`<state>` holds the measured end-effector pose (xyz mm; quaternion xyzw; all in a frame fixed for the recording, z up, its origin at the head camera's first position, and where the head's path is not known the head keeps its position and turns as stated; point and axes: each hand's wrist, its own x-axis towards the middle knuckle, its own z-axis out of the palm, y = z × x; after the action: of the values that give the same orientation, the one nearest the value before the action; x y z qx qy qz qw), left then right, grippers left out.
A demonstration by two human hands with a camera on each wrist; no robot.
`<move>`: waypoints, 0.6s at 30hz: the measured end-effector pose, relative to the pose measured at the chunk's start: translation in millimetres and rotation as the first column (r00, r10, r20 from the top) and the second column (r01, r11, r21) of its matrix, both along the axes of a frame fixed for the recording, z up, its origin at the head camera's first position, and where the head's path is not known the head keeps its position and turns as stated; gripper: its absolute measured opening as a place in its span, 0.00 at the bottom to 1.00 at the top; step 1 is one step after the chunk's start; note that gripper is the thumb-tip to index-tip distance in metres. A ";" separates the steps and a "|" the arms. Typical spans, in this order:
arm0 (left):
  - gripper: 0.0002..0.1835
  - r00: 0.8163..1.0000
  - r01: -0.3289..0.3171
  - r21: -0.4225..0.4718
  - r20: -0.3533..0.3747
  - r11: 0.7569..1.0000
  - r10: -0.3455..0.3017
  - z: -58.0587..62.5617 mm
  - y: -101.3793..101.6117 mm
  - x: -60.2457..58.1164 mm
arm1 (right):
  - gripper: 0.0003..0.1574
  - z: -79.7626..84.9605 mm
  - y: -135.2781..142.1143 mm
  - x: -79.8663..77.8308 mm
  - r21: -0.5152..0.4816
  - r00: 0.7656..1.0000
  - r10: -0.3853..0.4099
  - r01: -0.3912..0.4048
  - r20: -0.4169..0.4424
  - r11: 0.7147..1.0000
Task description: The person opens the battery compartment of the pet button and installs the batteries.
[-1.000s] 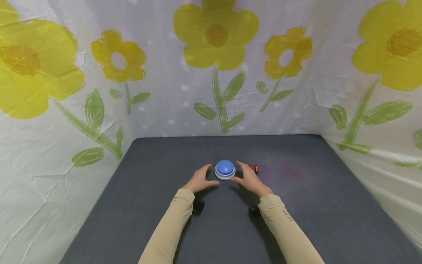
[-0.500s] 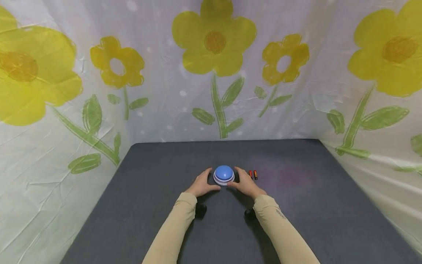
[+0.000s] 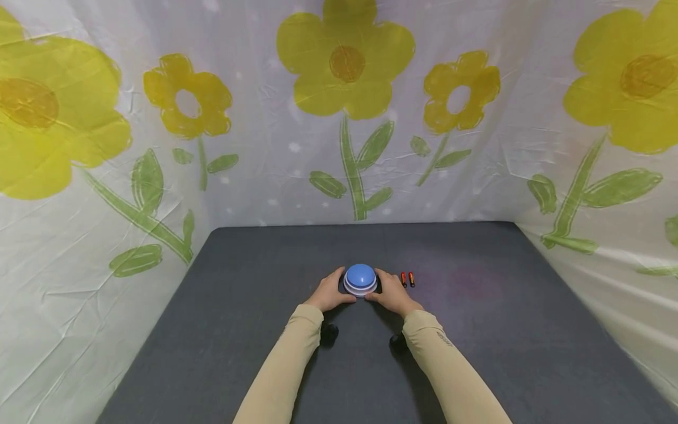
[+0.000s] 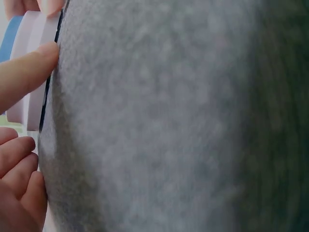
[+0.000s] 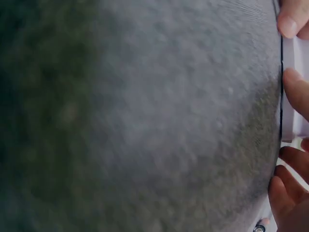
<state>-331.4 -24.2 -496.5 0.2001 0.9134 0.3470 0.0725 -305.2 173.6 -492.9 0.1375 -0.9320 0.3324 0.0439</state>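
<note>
A round push button (image 3: 361,277) with a blue dome on a white base sits on the dark table, between both hands. My left hand (image 3: 329,292) curves round its left side, with the thumb (image 4: 34,70) against the white base in the left wrist view. On the opposite side, my right hand (image 3: 393,294) holds the base, its thumb (image 5: 299,94) in front and its other fingers (image 5: 294,162) curled along the side. Parts of the base are hidden behind the fingers.
Two small red and black batteries (image 3: 411,279) lie just right of the right hand. The dark table (image 3: 265,265) reaches back to a white curtain (image 3: 265,194) printed with yellow flowers. Black wrist cameras (image 3: 329,335) hang below both wrists.
Both hands have closed in on the push button from either side, fingers and thumbs now against its base. The view has shifted slightly; the button and batteries lie about where they were.
</note>
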 end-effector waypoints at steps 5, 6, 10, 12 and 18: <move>0.47 1.000 0.005 -0.023 -0.001 1.000 -0.005 1.5 2.9 0.4 | 0.45 7.8 -8.7 4.1 0.055 0.997 -0.069 0.067 0.038 0.996; 0.47 1.000 0.007 -0.032 -0.006 0.999 -0.007 2.0 3.7 0.5 | 0.45 8.6 -9.7 4.3 0.069 0.996 -0.077 0.074 0.043 0.995; 0.44 0.999 0.008 -0.046 -0.036 0.999 -0.010 1.0 5.7 0.7 | 0.45 9.5 -11.3 3.9 0.085 0.994 -0.093 0.087 0.063 0.993; 0.42 0.999 0.007 -0.033 -0.052 0.999 -0.009 -0.6 5.8 0.8 | 0.45 8.8 -11.4 4.1 0.082 0.993 -0.093 0.087 0.070 0.993; 0.40 0.996 0.001 0.015 -0.086 1.000 0.000 -2.0 3.8 2.0 | 0.44 7.0 -8.8 4.4 0.046 0.996 -0.068 0.066 0.049 0.997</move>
<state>-329.4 -20.4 -498.5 0.2157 0.9130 0.3448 0.0320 -300.8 164.8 -485.9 0.0987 -0.9440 0.3134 0.0285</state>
